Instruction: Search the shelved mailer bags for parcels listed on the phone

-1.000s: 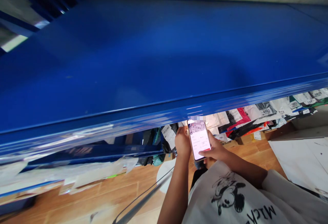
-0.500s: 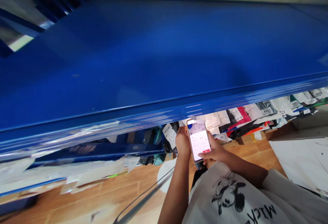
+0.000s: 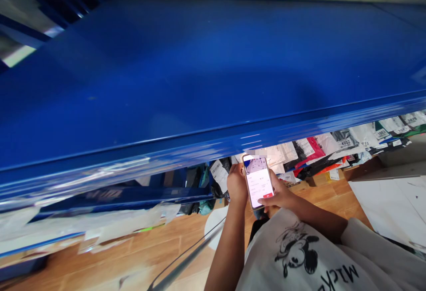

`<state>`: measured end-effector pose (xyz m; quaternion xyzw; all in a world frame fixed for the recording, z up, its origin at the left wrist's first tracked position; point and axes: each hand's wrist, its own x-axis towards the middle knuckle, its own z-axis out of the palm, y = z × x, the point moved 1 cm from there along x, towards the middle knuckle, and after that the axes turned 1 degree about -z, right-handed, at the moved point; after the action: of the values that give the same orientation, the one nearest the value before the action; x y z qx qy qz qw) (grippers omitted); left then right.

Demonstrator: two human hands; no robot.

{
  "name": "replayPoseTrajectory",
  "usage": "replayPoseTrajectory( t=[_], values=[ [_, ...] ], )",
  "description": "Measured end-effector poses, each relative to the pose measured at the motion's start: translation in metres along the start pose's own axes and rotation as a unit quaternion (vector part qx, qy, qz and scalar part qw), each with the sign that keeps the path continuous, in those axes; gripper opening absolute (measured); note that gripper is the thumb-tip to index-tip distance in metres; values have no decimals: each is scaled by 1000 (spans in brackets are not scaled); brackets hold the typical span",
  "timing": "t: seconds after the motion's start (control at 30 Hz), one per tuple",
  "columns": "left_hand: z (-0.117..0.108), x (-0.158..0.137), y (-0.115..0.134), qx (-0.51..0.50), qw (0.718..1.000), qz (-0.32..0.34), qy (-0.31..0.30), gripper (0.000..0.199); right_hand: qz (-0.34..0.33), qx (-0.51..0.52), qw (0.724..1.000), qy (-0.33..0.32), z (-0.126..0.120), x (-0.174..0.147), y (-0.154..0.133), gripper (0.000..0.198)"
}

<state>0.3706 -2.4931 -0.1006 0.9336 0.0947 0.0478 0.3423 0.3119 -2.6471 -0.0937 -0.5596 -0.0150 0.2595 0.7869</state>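
At the far left of the frame, loose white and clear plastic mailers are hanging off a lower blue shelf, above the wooden floor that is filling the lower left; across the whole upper part a broad blue shelf top is spreading from edge to edge; just right of centre, low in the frame, the left hand is wrapping its fingers along the left edge of a smartphone, gripping it upright with the lit screen facing the camera; the right hand is cupping the phone's lower right side, its thumb lying over the red button near the bottom of the screen, so both hands are closed on the one device; the phone is sitting just under the shelf's front lip, in front of the person's white printed T-shirt; it is looking light, rigid and smooth-sided, likely slippery and breakable if dropped, so the long edges are probably the safest hold; further right, labelled parcel bags are lying packed under the shelf; at the lower right a white sheet is lying on the floor.
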Motion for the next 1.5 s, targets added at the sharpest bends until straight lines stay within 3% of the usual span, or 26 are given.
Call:
replayPoseTrajectory(
  t=[0.2,0.3,0.5,0.73,0.9,1.0,1.1,1.2,1.3,1.37,1.5],
  values=[
    [2,-1,-1,-1,1000,9,5,15,10,11,998,-62,-10,-13,-13,99],
    [5,-1,-2,1,1000,19,15,15,18,21,998,-57,-13,-19,-21,94],
    [14,-3,-5,-2,998,49,33,17,-8,22,1000,-18,-26,-23,-15,84],
    [39,2,19,105,992,60,-38,25,-9,68,996,63,-66,-38,-2,111],
    [63,7,44,157,979,95,-86,31,-20,91,987,133,-84,-46,3,107],
    [64,7,46,141,981,100,-85,39,-24,96,984,146,-87,-47,4,107],
    [50,2,32,107,990,92,9,44,-21,101,984,145,-87,-46,2,109],
    [37,-2,8,108,988,4,110,58,-4,98,989,114,-85,-45,-2,108],
    [34,-3,-15,108,983,-97,111,77,12,93,993,74,-77,-42,-5,104],
    [36,-1,-28,105,984,-114,84,68,20,90,995,38,-68,-37,-6,100],
    [38,1,-46,109,989,-75,64,26,38,69,997,-21,-41,-22,-7,91]
  ],
)
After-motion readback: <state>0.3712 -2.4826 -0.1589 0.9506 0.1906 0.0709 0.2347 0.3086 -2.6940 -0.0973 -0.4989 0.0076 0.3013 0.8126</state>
